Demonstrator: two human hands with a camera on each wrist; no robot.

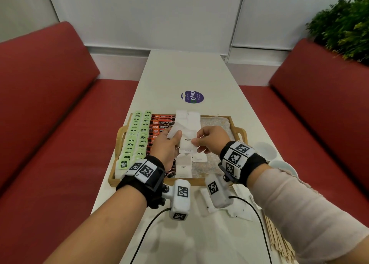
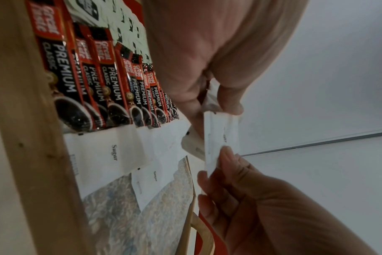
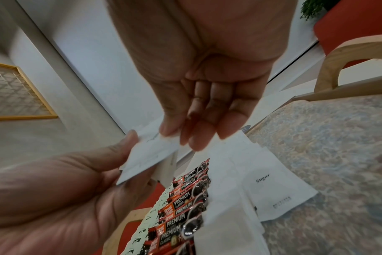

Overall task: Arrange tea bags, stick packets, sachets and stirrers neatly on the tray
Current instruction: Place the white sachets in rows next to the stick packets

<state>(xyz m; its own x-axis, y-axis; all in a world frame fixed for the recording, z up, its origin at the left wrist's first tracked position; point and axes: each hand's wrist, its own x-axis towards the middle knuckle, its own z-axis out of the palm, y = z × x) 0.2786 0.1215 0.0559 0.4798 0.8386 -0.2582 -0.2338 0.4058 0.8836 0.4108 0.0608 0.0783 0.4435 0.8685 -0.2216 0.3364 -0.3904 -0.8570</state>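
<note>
Fingers (image 1: 201, 139) pinching sugar sachet (image 1: 186, 142), white table (image 1: 179, 74), seemingly booth

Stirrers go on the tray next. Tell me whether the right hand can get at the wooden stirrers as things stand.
Probably not yet: the right hand pinches a sugar sachet with the left hand. Once freed, nothing covers the stirrers beside the right forearm.

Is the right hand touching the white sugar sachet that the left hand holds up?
Touching. In the right wrist view the right hand pinches one edge of the sugar sachet with its fingertips, while the left hand holds the other edge.
</note>
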